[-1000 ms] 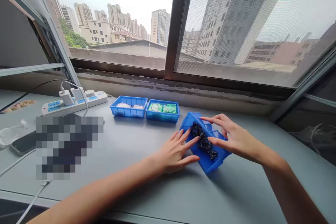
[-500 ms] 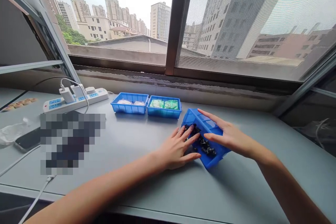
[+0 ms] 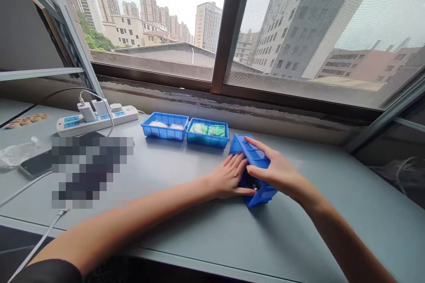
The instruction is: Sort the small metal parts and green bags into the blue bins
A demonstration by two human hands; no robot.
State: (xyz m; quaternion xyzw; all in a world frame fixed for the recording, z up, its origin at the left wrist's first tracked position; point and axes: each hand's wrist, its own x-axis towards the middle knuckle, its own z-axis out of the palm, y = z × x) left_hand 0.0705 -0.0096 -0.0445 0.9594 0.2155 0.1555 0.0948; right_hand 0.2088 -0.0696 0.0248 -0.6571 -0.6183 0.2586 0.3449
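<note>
A blue plastic bin [image 3: 257,157] is tipped on its side above the grey table, its opening facing left. My right hand [image 3: 280,172] grips it from the right, thumb and fingers spread along its wall. Across the opening lies my left hand [image 3: 229,177], flat with fingers stretched out and fingertips inside. Small black parts [image 3: 254,183] show in the bin between my hands; their exact kind is too small to make out, and most are hidden behind the left hand.
Two blue bins stand by the window wall: one with pale packets [image 3: 158,124], one with green-and-white packets [image 3: 215,130]. On the left are a power strip [image 3: 124,117] with chargers, white cables, a dark phone [image 3: 35,166] and a clear plastic bag [image 3: 15,157].
My right hand has tilted the bin further over to the left. My left hand has turned more upright against its opening, and fewer black parts are visible.
</note>
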